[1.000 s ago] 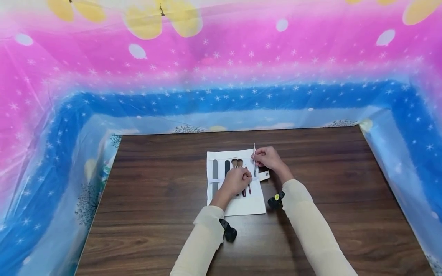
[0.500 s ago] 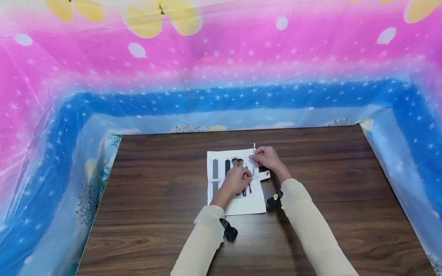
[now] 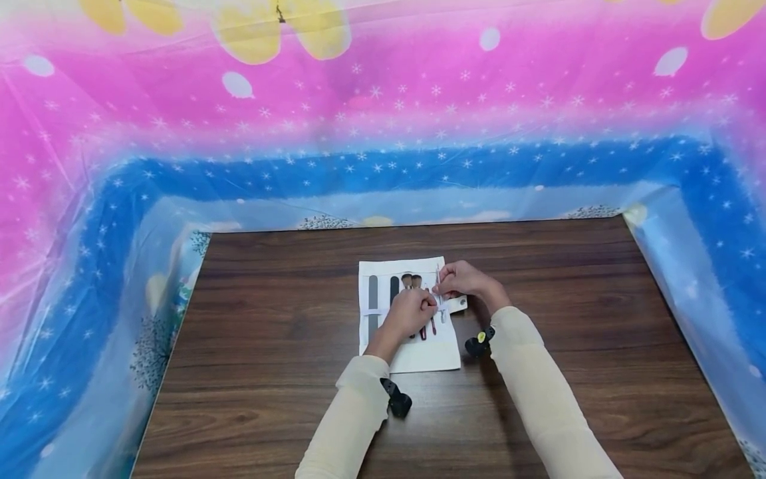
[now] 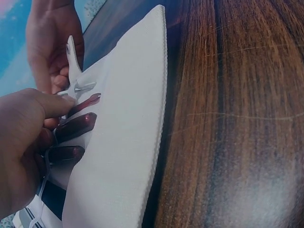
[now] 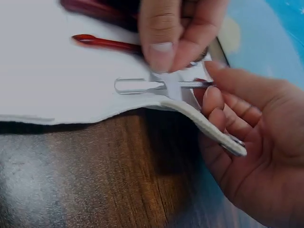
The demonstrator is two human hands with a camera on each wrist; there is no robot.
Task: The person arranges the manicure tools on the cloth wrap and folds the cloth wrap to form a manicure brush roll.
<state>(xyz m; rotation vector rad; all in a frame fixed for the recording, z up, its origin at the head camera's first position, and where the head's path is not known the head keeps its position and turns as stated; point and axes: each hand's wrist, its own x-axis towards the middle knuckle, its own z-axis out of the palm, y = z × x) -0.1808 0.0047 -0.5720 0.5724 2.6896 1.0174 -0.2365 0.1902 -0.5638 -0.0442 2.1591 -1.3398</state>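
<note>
A white fabric roll-up case (image 3: 425,358) lies unfolded on the table. My left hand (image 3: 410,314) pinches its white elastic band (image 5: 172,85) near the right side. From the far side, my right hand (image 3: 465,279) pinches a slim metal cuticle pusher (image 5: 130,86), whose flat end has passed under the band and points toward the near edge. Left of it, a thin red-handled tool (image 5: 104,42) sits in the case. Two makeup brushes (image 3: 411,280) are partly covered by my left hand; their dark handles (image 4: 78,124) show in the left wrist view.
A grey nail file (image 3: 373,293) and a black nail file (image 3: 394,287) stand in the left part of the case. A snap strap (image 3: 458,304) sticks out from its right edge. Wood-grain table (image 3: 269,372) surrounds the case, with a patterned curtain (image 3: 383,173) behind.
The cuticle pusher has slid down toward the near edge and through under the band, and my right hand has moved slightly with it. My left hand has stayed in place.
</note>
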